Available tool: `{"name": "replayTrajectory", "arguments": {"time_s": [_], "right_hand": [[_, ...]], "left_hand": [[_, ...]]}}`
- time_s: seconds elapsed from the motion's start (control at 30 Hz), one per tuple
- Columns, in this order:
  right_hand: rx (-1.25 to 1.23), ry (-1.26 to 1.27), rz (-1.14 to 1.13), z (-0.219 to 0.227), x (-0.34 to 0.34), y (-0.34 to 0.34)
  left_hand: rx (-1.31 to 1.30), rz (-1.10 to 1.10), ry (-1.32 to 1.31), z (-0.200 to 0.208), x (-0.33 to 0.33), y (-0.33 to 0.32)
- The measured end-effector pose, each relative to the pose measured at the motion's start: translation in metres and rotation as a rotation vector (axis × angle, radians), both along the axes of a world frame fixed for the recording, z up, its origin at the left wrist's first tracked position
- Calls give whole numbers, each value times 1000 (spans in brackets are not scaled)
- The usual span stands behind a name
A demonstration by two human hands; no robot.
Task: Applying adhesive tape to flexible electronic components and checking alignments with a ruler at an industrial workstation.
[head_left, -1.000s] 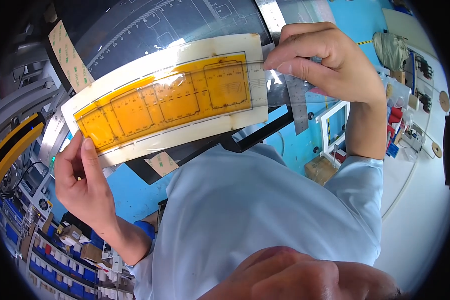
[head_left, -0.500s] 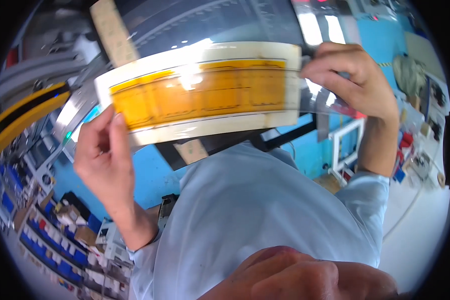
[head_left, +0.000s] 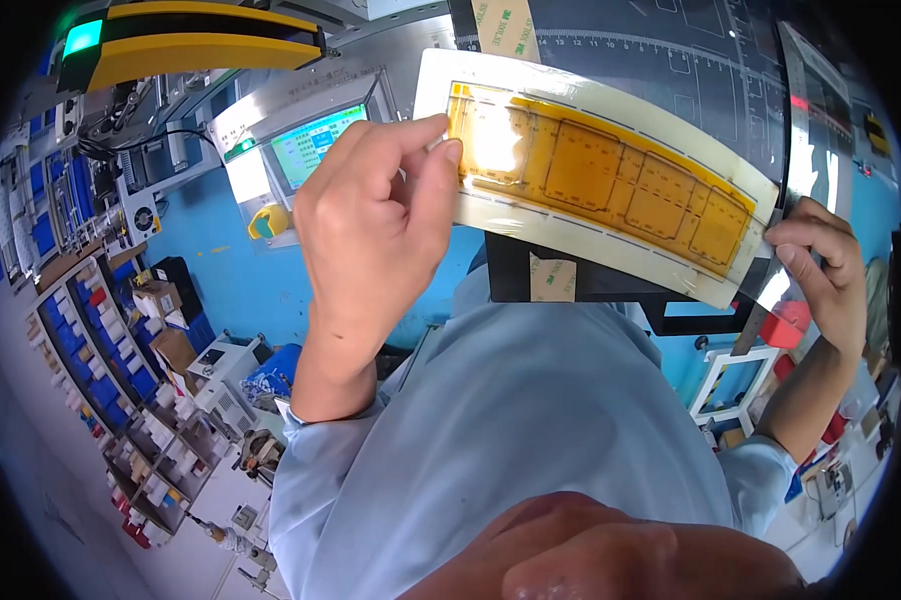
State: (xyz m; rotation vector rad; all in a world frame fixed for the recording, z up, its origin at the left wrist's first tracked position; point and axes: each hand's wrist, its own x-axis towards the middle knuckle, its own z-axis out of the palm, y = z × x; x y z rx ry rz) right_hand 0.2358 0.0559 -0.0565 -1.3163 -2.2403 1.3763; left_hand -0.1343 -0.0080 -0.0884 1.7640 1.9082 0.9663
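Note:
A long pale sheet point(head_left: 531, 218) bearing a glossy amber film point(head_left: 583, 170) with thin dark rectangular outlines is held between my two hands. It bows slightly, and its right end is lower in the picture. My left hand point(head_left: 371, 220) pinches the left edge between thumb and forefinger. At the opposite end my right hand point(head_left: 829, 268) has its thumb and fingers closed on the sheet's edge. Bright glare hides part of the film's left portion. Beneath the sheet is a black plate point(head_left: 651, 70) with white scale markings and strips of tan tape point(head_left: 507, 28).
A lit control screen point(head_left: 316, 140) stands left of the plate, with a yellow-and-black bar point(head_left: 201, 45) carrying a green light above it. Shelving with blue bins point(head_left: 96, 350) is at the lower left. A white frame point(head_left: 736, 385) and a red object point(head_left: 786, 325) lie below my right hand.
The surroundings have shifted rightward in the picture, bringing the control screen into fuller sight. The sheet's slant has reversed, its right end now lower. Both hands keep hold of it.

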Motion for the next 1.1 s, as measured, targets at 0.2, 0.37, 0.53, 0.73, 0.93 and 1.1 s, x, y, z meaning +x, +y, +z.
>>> {"name": "replayTrajectory", "arguments": {"time_s": [0.2,0.37,0.53,0.73,0.93,1.1], "right_hand": [[-19,10,-4,-1,-3,2],[-25,0,8,0,2,2],[-9,-4,-10,9,2,-1],[34,62,39,-2,2,4],[13,144,6,-5,6,-2],[-57,81,11,2,10,1]], "left_hand": [[-3,-7,11,2,-2,1],[-6,4,0,0,1,0],[-48,25,-98,0,6,1],[-136,58,-134,4,6,-5],[-130,46,-121,1,3,-8],[-125,43,-68,1,5,-4]]}}
